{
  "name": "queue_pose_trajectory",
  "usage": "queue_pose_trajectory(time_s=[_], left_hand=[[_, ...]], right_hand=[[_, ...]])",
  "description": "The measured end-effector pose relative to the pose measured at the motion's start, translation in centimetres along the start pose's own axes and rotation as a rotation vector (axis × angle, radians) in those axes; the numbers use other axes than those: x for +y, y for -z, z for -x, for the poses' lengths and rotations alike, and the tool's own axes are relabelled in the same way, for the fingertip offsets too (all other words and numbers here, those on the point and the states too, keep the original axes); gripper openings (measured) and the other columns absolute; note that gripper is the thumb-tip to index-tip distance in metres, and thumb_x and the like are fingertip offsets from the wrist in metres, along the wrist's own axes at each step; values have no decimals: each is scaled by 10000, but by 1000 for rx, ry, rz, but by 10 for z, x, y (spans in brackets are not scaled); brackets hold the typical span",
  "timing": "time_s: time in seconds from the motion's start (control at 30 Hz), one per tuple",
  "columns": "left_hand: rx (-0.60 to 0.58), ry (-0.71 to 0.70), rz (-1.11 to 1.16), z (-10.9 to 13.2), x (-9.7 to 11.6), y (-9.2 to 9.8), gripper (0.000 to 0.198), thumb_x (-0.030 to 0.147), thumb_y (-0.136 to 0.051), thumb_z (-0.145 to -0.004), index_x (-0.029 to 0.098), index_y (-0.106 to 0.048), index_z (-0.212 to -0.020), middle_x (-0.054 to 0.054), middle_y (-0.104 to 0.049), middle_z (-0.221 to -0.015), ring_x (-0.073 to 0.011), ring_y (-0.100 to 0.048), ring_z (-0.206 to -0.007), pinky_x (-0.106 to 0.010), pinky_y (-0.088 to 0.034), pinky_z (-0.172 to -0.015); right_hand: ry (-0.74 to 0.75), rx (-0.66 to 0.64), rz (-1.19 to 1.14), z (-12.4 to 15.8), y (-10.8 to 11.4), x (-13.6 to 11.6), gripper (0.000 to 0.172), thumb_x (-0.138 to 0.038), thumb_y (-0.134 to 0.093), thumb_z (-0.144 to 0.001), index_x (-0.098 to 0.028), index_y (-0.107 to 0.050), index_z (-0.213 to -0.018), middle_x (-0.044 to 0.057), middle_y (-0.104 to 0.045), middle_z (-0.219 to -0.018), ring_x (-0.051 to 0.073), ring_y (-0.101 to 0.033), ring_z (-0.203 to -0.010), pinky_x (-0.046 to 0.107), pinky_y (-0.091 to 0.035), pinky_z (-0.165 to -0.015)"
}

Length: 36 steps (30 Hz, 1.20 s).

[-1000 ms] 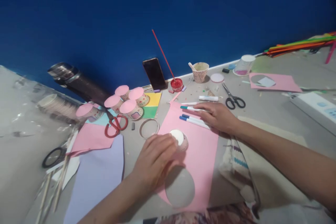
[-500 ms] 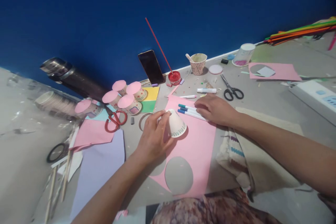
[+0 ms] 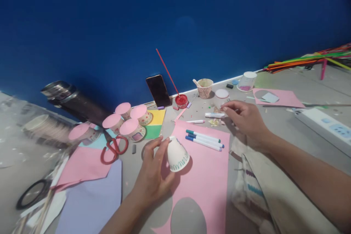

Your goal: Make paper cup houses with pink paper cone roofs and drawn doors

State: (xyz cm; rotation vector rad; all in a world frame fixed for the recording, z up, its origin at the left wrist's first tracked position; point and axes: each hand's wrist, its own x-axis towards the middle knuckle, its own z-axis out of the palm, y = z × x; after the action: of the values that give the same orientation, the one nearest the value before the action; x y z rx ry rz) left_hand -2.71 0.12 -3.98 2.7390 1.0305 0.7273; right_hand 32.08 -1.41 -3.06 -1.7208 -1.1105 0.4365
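My left hand (image 3: 153, 168) grips a small white paper cup (image 3: 177, 155), upside down and tilted, with a green zigzag line along its rim. Beneath it lies a pink paper sheet (image 3: 204, 175) with round holes cut out. Three markers (image 3: 205, 142) with white barrels rest side by side on that sheet. My right hand (image 3: 245, 120) is beyond them, fingertips pinched together beside a white tube-like marker (image 3: 214, 115); what the fingers hold, if anything, is too small to tell. Black scissors are mostly hidden behind this hand.
Several cups with pink paper tops (image 3: 133, 126) stand at left, near red-handled scissors (image 3: 113, 150) and a dark flask (image 3: 74, 98). A phone (image 3: 158, 90) leans on the blue wall beside a red paint pot (image 3: 181, 101). A power strip (image 3: 326, 128) and cloth (image 3: 276, 175) lie right.
My right hand has let go of the markers on the pink sheet and moved away and right, toward the white tube-like marker. My left hand keeps the cup. The view has tilted up.
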Motion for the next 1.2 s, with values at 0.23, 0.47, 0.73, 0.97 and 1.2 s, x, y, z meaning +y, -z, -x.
queue_pose_trajectory(time_s=[0.23,0.47,0.73,0.97,1.2], left_hand=[[0,-80,-81,3,9,-1,830,110,-620,-831,247,-343,-1601,-180,-470,-1349,-396,-477,-1410,-578,-538,-1110],[154,-63,-53,5,22,-20,814,42,-613,-842,285,-401,-1589,-170,-480,-1403,-339,-544,-1361,-509,-550,-1107],[67,-38,-83,11,13,-16,812,93,-625,-848,226,-378,-1610,-204,-464,-1450,-341,-537,-1389,-481,-570,-1093],[16,-41,-53,8,11,-8,824,46,-562,-855,253,-342,-1622,-186,-500,-1437,-321,-515,-1413,-481,-557,-1117],[32,-11,-95,8,9,-7,865,35,-538,-815,231,-322,-1630,-203,-519,-1435,-339,-558,-1358,-489,-570,-1076]], right_hand=[[166,-77,213,-37,5,-17,211,-335,-602,-892,-230,-779,-845,30,-787,-787,210,-682,-675,318,-466,-635],[369,-207,470,-116,-68,-114,329,-440,-659,-941,-219,-790,-1147,85,-826,-1033,261,-737,-944,311,-482,-753],[382,-252,499,-141,-135,-122,263,-420,-623,-962,-224,-798,-982,110,-818,-1038,273,-734,-971,307,-483,-761],[471,-225,442,-125,-99,-98,223,-272,-554,-967,-192,-762,-945,98,-808,-977,240,-725,-894,294,-452,-765],[566,-249,356,-112,-85,-75,294,-274,-492,-993,-194,-761,-906,68,-816,-989,214,-731,-888,279,-473,-833]])
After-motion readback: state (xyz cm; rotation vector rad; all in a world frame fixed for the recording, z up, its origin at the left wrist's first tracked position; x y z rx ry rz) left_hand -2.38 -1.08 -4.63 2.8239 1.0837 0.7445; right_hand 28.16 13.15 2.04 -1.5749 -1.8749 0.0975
